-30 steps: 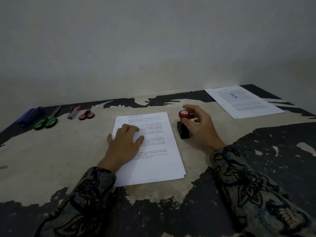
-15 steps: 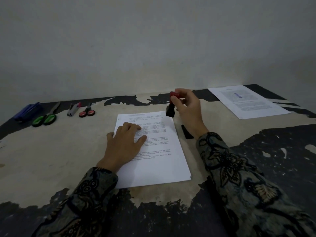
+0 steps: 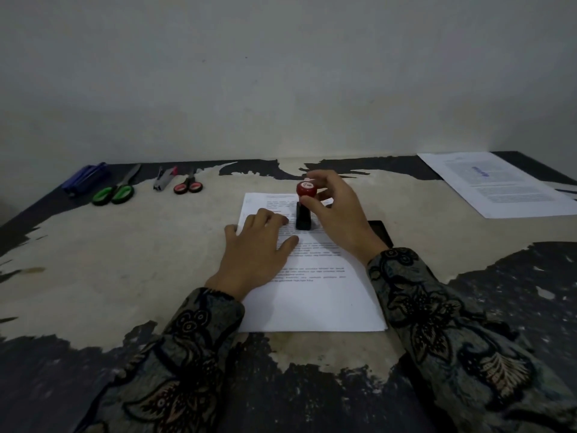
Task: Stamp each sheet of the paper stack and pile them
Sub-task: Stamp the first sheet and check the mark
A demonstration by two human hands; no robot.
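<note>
A stack of printed white sheets (image 3: 315,304) lies in the middle of the worn table. My left hand (image 3: 256,254) rests flat on its left side, fingers spread over the text. My right hand (image 3: 335,214) pinches the red knob of a black stamp (image 3: 303,214), which stands upright on the upper part of the top sheet. A black ink pad (image 3: 381,232) lies just right of the stack, partly hidden by my right wrist. A separate printed sheet (image 3: 505,185) with a blue mark lies at the far right.
Along the far left edge lie blue pens (image 3: 86,179), green-handled scissors (image 3: 117,190), a grey stapler (image 3: 164,179) and small red-handled scissors (image 3: 189,185). A pale wall stands right behind the table. The table surface (image 3: 125,260) is peeling, beige and black.
My right hand lifted the stamp off the ink pad, carried it left over the stack and set it down on the top sheet. My left hand stayed on the paper.
</note>
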